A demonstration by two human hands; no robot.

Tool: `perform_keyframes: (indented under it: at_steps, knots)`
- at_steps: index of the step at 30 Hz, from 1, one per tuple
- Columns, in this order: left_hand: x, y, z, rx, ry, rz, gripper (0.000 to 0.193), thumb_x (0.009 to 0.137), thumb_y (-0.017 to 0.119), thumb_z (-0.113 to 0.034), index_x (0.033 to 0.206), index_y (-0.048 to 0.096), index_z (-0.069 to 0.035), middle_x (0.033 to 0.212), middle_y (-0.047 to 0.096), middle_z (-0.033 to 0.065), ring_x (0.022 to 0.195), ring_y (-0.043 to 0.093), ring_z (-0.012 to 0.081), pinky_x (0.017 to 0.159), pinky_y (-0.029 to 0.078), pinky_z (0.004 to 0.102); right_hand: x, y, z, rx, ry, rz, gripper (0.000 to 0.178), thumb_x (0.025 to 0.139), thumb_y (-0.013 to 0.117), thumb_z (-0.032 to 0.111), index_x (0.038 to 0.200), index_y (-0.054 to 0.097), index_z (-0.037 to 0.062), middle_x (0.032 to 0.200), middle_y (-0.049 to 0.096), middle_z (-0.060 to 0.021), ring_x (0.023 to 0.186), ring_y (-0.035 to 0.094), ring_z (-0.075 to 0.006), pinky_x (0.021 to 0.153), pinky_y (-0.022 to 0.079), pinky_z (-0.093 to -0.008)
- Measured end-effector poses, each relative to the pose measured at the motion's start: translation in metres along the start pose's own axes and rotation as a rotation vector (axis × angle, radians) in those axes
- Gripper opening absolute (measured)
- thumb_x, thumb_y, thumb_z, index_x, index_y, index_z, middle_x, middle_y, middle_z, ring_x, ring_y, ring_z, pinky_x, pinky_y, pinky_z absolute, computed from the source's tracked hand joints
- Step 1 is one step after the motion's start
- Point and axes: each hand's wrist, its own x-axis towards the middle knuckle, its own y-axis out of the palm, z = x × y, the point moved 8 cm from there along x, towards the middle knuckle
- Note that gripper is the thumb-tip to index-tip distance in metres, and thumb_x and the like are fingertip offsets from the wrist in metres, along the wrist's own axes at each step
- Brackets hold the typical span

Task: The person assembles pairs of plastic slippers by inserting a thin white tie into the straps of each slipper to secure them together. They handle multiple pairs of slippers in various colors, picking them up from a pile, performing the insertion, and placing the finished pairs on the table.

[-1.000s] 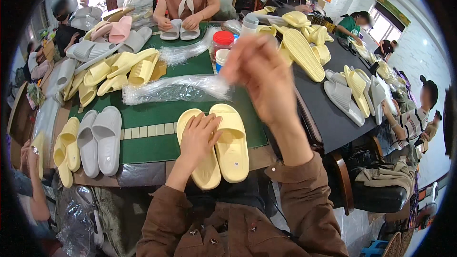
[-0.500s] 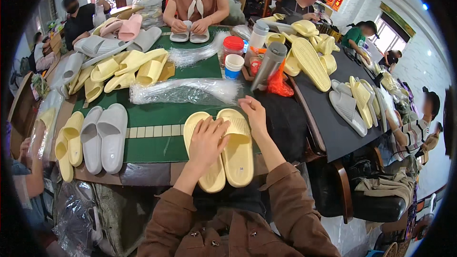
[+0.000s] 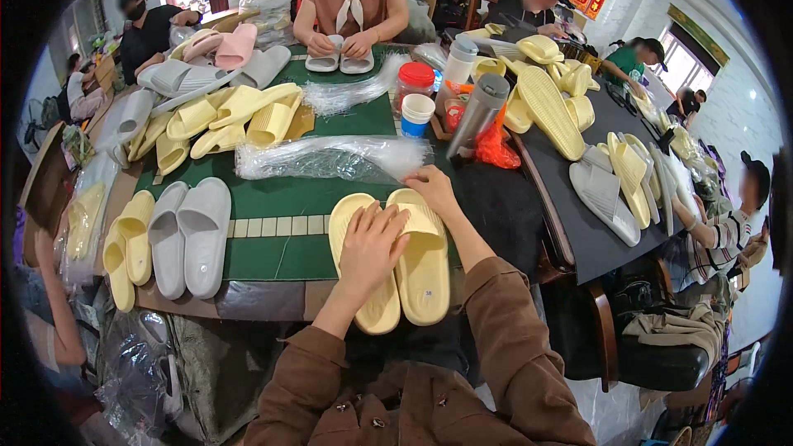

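Note:
A pair of pale yellow slide slippers (image 3: 424, 281) lies side by side at the table's near edge, toes away from me. My left hand (image 3: 372, 241) rests over the left slipper's strap with fingers outstretched, fingertips reaching the right slipper's strap. Beyond the right slipper's toe, my right hand (image 3: 436, 192) has its fingers bent together at the near right end of a stack of clear plastic bags (image 3: 322, 158). Its fingertips appear to pinch the bag edge; how many layers they hold I cannot make out.
Left of me stand a grey slipper pair (image 3: 205, 235) and a yellow pair (image 3: 135, 235). Slippers pile up at the far left. A paper cup (image 3: 417, 116), red-lidded jar (image 3: 415, 83) and steel tumbler (image 3: 479, 116) stand ahead. Several people work around the tables; one opposite handles grey slippers (image 3: 339, 59).
My right hand has shifted slightly leftward to the bag stack's end, its fingers now bent against it. My left hand stays on the yellow slippers. The whole view has shifted a little.

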Motion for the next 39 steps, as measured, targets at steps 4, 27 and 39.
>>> perform_keyframes:
  at_steps: [4,27,39]
  knots:
    - [-0.003,-0.002,0.001,0.011,-0.001,-0.003,0.038,0.087,0.062,-0.024,0.123,0.058,-0.013,0.123,0.058,0.0095,0.121,0.049,0.0327,0.105,0.035,0.0454,-0.012,-0.011,0.014,-0.023,-0.019,-0.099,0.015,0.078,0.067,0.012,0.090,0.075,0.0094,0.091,0.064,-0.0135,0.087,0.064,-0.0275,0.080,0.050,-0.0353]
    - [-0.018,-0.035,0.009,-1.238,-0.568,-0.217,0.036,0.102,0.042,-0.016,0.135,0.047,-0.002,0.109,0.064,0.0097,0.097,0.060,0.0151,0.085,0.048,0.0289,-0.151,-0.052,0.174,0.181,-0.489,-0.006,0.013,0.085,0.060,-0.001,0.096,0.066,0.0044,0.114,0.063,-0.0129,0.112,0.056,-0.0311,0.093,0.045,-0.0401]
    - [-0.047,-0.048,0.058,-1.280,-0.698,-0.139,0.023,0.087,0.036,0.000,0.094,0.058,-0.002,0.087,0.062,0.0055,0.064,0.048,0.0077,0.059,0.039,0.0211,-0.225,-0.032,0.155,0.491,0.041,0.829,0.015,0.098,0.047,0.008,0.100,0.060,0.0006,0.079,0.062,-0.0044,0.058,0.058,-0.0084,0.053,0.047,-0.0231]
